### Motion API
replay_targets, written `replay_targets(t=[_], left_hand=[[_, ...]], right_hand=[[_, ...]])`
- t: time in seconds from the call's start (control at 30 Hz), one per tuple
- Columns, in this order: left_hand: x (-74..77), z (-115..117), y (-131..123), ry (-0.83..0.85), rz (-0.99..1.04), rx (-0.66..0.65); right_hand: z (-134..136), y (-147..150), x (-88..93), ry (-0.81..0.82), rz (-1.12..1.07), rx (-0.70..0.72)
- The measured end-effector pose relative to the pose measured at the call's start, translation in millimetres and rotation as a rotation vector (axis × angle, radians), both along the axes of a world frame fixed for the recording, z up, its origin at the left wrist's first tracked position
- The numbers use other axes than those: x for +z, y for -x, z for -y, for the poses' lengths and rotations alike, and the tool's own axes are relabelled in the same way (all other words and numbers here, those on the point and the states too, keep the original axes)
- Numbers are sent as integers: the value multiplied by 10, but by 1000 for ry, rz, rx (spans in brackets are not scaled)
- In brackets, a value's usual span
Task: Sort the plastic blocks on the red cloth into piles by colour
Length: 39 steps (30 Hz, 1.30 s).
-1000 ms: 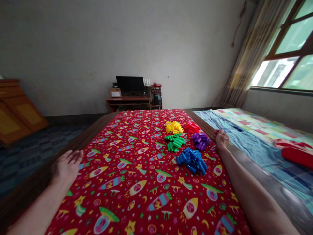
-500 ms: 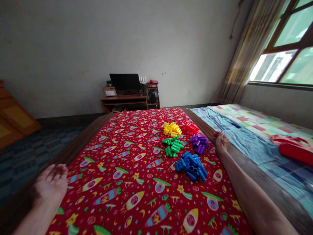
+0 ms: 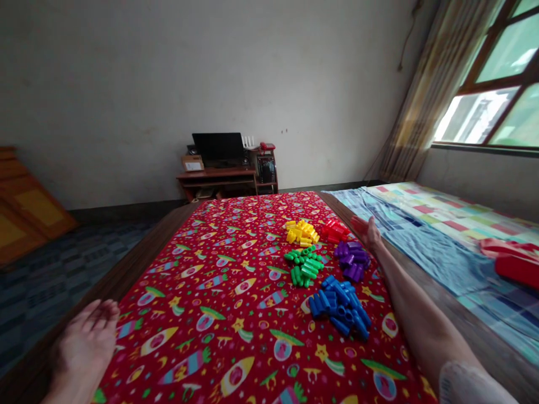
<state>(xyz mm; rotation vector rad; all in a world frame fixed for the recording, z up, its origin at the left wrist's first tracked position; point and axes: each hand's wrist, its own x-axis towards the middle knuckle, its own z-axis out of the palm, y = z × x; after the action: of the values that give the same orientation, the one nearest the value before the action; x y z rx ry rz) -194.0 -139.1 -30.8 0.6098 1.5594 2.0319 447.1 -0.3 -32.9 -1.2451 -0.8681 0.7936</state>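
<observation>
My left hand [image 3: 86, 345] rests palm up at the left edge of the table, fingers loosely apart, holding nothing. At the right edge, my right hand [image 3: 369, 233] is open with its thumb raised, beside the small pile of red plastic pieces [image 3: 336, 230]. Just below that pile are purple pieces [image 3: 352, 260], close to my right wrist. Yellow pieces [image 3: 302, 232] and green pieces [image 3: 306, 265] are heaped to the left of these. A larger heap of blue tube-like pieces [image 3: 342, 306] sits nearest me. All five colours lie on a red patterned tablecloth [image 3: 202, 292].
Beyond the table's far end stands a desk [image 3: 219, 174] with a monitor [image 3: 219, 148], a cardboard box [image 3: 192, 163] and a red telephone [image 3: 267, 146]. A bed [image 3: 446, 210] with a red item [image 3: 516, 269] on it adjoins the right side. A wooden cabinet [image 3: 33, 205] stands left.
My right hand has turned and its fingers have stretched out toward the far end, thumb lifting. The view has tilted slightly upward. The piles look undisturbed, and my left hand has barely moved.
</observation>
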Motion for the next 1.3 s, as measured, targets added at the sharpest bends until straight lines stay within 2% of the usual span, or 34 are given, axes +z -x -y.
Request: replay_targets(t=[0.13, 0.37, 0.53, 0.7, 0.83, 0.97, 1.17, 1.23, 1.27, 1.3], left_hand=[[-57, 16, 13, -20, 133, -7], [-52, 23, -13, -4, 68, -5], [23, 64, -103, 14, 34, -13], [85, 27, -131, 36, 119, 11], [99, 7, -145, 39, 110, 7], [97, 5, -178, 28, 125, 12], [76, -7, -199, 12, 128, -15], [63, -6, -200, -9, 136, -17], [58, -4, -201, -13, 133, -25], [53, -2, -203, -18, 125, -33]], right_hand=[[-270, 103, 58, 78, -34, 194], [-514, 349, 72, 122, 50, 307], [-680, 826, 112, 108, 133, 483], [-872, 1398, 160, 7, 304, 710], [-987, 1806, 212, -24, 522, 745], [-935, 2192, 274, -13, 591, 831], [-482, 2932, 393, -91, 730, 1235], [-414, 3087, 471, -158, 732, 1364], [-427, 3114, 520, -195, 726, 1360], [-471, 3103, 573, -221, 740, 1281]])
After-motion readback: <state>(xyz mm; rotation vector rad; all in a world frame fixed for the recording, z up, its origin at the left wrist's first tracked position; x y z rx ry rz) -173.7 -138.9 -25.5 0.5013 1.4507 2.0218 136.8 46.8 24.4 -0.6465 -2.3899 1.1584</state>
